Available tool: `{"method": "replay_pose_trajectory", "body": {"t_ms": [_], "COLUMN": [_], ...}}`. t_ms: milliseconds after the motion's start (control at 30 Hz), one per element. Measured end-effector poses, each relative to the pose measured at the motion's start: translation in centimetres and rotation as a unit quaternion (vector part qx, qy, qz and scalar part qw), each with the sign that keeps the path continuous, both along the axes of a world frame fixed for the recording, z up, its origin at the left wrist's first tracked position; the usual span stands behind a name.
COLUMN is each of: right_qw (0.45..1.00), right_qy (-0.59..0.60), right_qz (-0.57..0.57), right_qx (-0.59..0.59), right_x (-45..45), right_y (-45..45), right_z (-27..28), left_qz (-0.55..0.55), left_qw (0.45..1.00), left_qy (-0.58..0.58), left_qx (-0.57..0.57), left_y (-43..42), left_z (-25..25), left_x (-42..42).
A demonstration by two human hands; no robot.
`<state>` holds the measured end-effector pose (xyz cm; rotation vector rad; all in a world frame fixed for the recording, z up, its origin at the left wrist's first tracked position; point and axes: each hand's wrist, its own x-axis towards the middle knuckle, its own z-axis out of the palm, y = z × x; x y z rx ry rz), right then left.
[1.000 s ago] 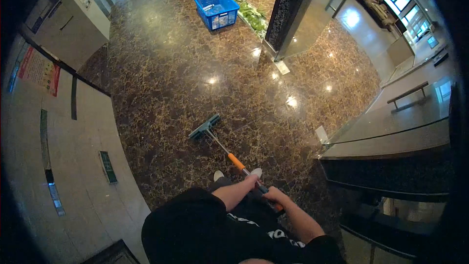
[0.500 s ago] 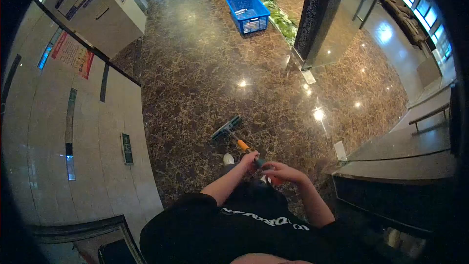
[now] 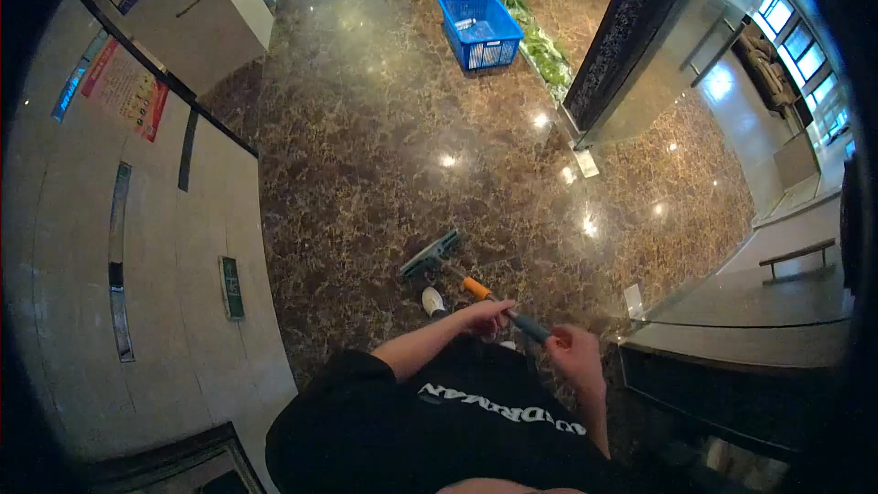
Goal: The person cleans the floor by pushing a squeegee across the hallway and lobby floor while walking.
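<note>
Left grip (image 3: 487, 316) on orange-banded mop (image 3: 476, 289)

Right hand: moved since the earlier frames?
Yes. Judged against the lower pale floor plate by the glass, the right hand has shifted mainly up the picture and now shows closer to it.

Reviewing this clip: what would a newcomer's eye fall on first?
Probably the blue basket on the brown patterned floor, towards the top centre. Next, the floor tool, orange partway along its handle, in the left hand at lower centre. The red-edged notice on the wall at left also stands out.
</note>
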<state>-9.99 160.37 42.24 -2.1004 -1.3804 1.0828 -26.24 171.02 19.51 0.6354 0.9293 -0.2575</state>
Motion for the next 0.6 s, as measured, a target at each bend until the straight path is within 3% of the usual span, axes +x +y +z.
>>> {"method": "replay_pose_trajectory", "body": {"t_ms": [33, 133, 167, 267, 333, 400, 433, 467, 533, 600], "right_qw": [1.000, 0.998, 0.996, 0.960, 0.919, 0.874, 0.871, 0.871, 0.887, 0.900], "right_qy": [-0.010, -0.038, -0.048, -0.055, -0.051, -0.046, -0.013, 0.008, 0.013, 0.011], "right_qz": [0.000, -0.037, -0.057, -0.055, -0.057, -0.055, -0.060, -0.062, -0.067, -0.065], "right_qx": [0.004, -0.025, -0.041, -0.268, -0.387, -0.481, -0.487, -0.488, -0.457, -0.431], "right_x": [-0.1, 1.5, 2.2, 3.1, 2.8, 2.6, 3.3, 3.6, 3.9, 3.3], "right_y": [0.4, 0.3, 0.0, -0.5, -0.8, -1.5, -3.6, -5.5, -7.8, -9.0], "right_z": [-1.1, -3.7, -4.2, -4.2, -4.6, -5.5, -7.8, -9.7, -12.4, -15.5], "left_qz": [-0.043, -0.038, 0.024, 0.193, 0.237, 0.304, 0.361, 0.416, 0.507, 0.553], "left_qw": [0.999, 0.981, 0.983, 0.950, 0.924, 0.902, 0.880, 0.855, 0.819, 0.787], "left_qy": [0.015, 0.023, 0.029, 0.050, 0.120, 0.207, 0.228, 0.250, 0.251, 0.261], "left_qx": [0.025, 0.187, 0.180, 0.241, 0.274, 0.225, 0.205, 0.185, 0.097, 0.078], "left_y": [0.8, 3.1, 3.9, 6.4, 7.7, 7.6, 6.8, 6.0, 4.0, 1.5], "left_z": [-0.3, -1.1, -2.4, -6.0, -5.7, -9.8, -9.0, -7.8, -13.4, -13.1], "left_x": [-0.8, -3.6, -4.9, -11.1, -16.6, -22.5, -25.0, -27.6, -33.4, -36.9]}}
